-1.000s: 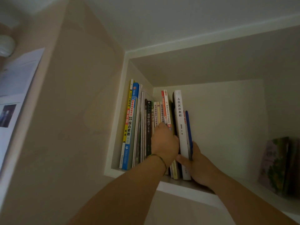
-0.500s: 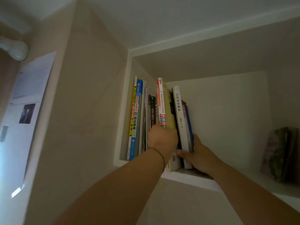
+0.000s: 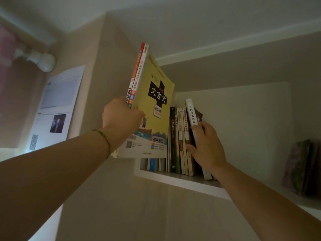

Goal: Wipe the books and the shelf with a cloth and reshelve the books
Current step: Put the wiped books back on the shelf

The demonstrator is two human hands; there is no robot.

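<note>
Two bare forearms entered the frame from below — one from about 8 o'clock, the other from 5 o'clock — with no sleeves reaching the visible part of either arm. The left hand (image 3: 119, 119) carried a thin green braided cord bracelet (image 3: 104, 139) around its wrist, the only item worn. The right hand (image 3: 206, 146) and its wrist were unadorned — no ring, watch or band showed in the dim light.

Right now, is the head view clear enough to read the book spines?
Head view: dim, warm light; the yellow book in the left hand is sharp, the white spine by the right hand legible; far-right books are dark and blurred; wide-angle bending at the edges.
</note>
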